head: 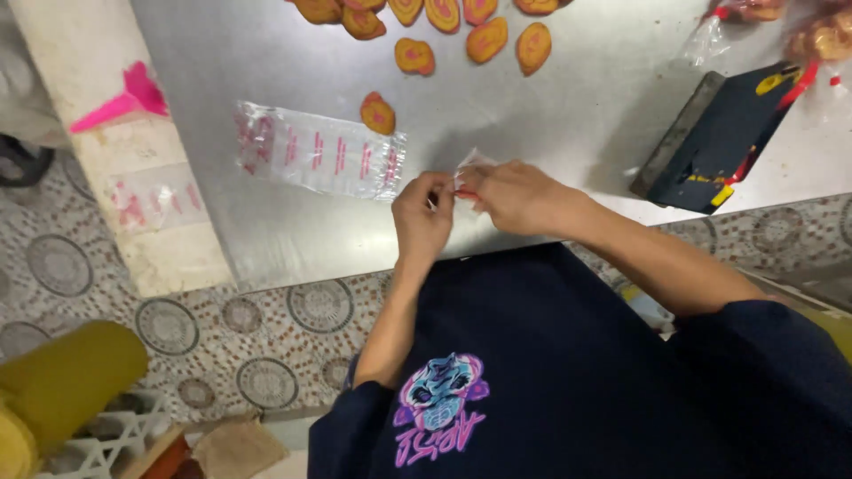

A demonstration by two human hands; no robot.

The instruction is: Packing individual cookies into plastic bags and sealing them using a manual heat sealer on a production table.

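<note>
Left hand (422, 217): fingers curled in, pinching the near edge of a small clear packet (468, 168) at the front of the steel table (577, 115). Right hand (510, 195): closed over the same packet from the other side, fingertips meeting the left hand's; red shows between the fingers, what it is I cannot tell.

Items, left to right:

- Pink plastic piece (124, 102), pointed, lying on the pale ledge (169, 222) beside the table.
- Clear wrapper with red print (146, 200), flat on that ledge, nearer the floor edge.
- Long clear bag with red printed stripes (319, 151), flat on the table, just left of the hands, not touched.
- Single orange biscuit with pink centre (378, 113), touching the bag's far right corner.
- Scatter of like biscuits (461, 31) along the far edge, unwrapped, well apart from the hands.
- Small clear packet, crumpled, held between both hands just above the table surface.
- Dark blue flat device with yellow and red marks (719, 137), tilted, right of the hands and apart from them.
- Filled clear bags with red ties (799, 31), far right corner, contents orange.
</note>
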